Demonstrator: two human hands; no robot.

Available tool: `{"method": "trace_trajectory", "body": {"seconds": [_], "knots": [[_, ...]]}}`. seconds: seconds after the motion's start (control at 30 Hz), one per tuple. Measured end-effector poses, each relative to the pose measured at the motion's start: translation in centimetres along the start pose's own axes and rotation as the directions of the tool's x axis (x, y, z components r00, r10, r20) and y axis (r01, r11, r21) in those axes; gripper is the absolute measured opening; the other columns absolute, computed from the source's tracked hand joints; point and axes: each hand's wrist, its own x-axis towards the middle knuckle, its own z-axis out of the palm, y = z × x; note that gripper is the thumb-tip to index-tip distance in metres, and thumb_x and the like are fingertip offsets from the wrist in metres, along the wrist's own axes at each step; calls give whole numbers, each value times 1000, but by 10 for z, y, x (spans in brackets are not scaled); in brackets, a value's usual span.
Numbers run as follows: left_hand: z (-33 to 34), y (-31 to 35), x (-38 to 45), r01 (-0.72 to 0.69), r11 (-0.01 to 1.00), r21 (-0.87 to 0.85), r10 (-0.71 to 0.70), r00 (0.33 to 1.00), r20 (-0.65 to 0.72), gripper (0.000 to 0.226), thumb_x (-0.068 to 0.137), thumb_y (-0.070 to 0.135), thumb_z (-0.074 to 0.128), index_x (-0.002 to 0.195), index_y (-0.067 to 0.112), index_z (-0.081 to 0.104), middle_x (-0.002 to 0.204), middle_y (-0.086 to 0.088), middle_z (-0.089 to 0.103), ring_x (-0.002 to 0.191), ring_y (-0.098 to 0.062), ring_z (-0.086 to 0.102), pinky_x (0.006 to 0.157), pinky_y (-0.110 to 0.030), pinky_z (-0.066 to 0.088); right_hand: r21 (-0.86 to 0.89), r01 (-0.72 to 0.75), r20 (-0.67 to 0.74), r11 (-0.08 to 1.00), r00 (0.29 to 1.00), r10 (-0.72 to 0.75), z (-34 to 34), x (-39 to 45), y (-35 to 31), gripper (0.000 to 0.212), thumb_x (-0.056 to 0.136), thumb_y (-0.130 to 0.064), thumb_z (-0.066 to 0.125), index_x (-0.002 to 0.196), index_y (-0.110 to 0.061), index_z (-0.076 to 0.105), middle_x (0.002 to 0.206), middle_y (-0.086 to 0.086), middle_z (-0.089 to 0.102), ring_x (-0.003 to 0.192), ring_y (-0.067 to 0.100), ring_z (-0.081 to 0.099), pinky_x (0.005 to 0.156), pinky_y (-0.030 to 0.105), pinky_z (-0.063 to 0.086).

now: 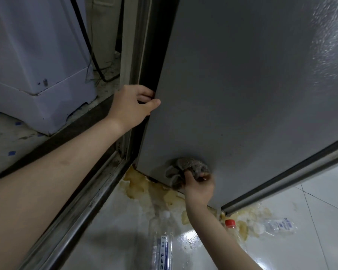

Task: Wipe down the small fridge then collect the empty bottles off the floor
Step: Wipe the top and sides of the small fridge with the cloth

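The small grey fridge (242, 84) fills the upper right of the head view. My left hand (133, 106) grips its rear left edge, fingers curled round the corner. Low on the fridge's side, my right hand (198, 187) holds a crumpled grey cloth (187, 168) pressed against the panel near the bottom edge. A clear empty bottle with a white cap and blue label (162, 244) lies on the floor below. A second clear bottle with a red cap (230, 224) lies partly behind my right forearm, and a third with a blue label (279, 226) lies to its right.
Yellow-brown stains (137, 184) spread on the pale floor along the fridge's base. A metal sliding-door track (82, 193) runs diagonally at left. Beyond it stands a white washing machine (35, 55) with a black hose (92, 45).
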Motion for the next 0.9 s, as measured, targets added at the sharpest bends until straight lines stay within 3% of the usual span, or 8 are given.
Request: {"method": "trace_trajectory", "body": {"seconds": [0.13, 0.27, 0.53, 0.7, 0.8, 0.9], "knots": [[0, 0, -1, 0, 1000, 11, 0, 1000, -7, 30, 84, 21, 69, 112, 11, 63, 87, 2, 65, 66, -6, 63, 57, -10, 52, 37, 30, -4, 999, 1000, -30, 0, 1, -10, 26, 76, -16, 72, 81, -9, 47, 70, 3, 52, 68, 23, 52, 64, 29, 38], [0, 1, -2, -7, 1000, 23, 7, 1000, -7, 28, 84, 21, 69, 111, 14, 62, 84, 6, 64, 65, -5, 63, 55, -8, 50, 93, 3, 14, 996, 1000, -4, 1, 4, -17, 31, 73, -20, 74, 73, -18, 43, 72, 8, 56, 71, 29, 60, 69, 43, 55], [0, 1, -2, -5, 999, 50, 6, 1000, -12, 31, 84, 24, 69, 112, 12, 64, 91, 1, 67, 66, -7, 64, 55, -7, 49, 10, 302, -47, 953, 952, -302, -21, -5, -50, 28, 77, -19, 73, 86, -9, 49, 68, -2, 51, 56, 8, 47, 46, 11, 36], [-1, 1, -3, 5, 999, 47, -5, 1000, -11, 32, 84, 25, 69, 113, 13, 63, 87, 6, 65, 66, -8, 65, 56, -8, 51, 0, 418, -69, 908, 906, -417, -26, -9, -69, 30, 75, -22, 75, 88, -13, 49, 70, -10, 50, 60, 2, 50, 53, 16, 36], [-1, 2, -3, 5, 999, 44, -5, 1000, -11, 31, 84, 24, 69, 113, 15, 63, 88, 5, 66, 67, -10, 65, 57, -10, 52, -7, 469, -94, 883, 879, -467, -28, -7, -75, 29, 73, -18, 76, 85, -14, 49, 68, -13, 48, 59, -8, 50, 52, 11, 35], [0, 1, -3, 3, 999, 38, -2, 1000, -17, 29, 84, 25, 69, 111, 18, 62, 87, 6, 65, 66, -8, 65, 56, -8, 51, -31, 511, -92, 859, 854, -511, -30, -6, -75, 28, 72, -15, 73, 81, -19, 47, 68, -13, 48, 61, -8, 49, 53, 8, 35]]}}
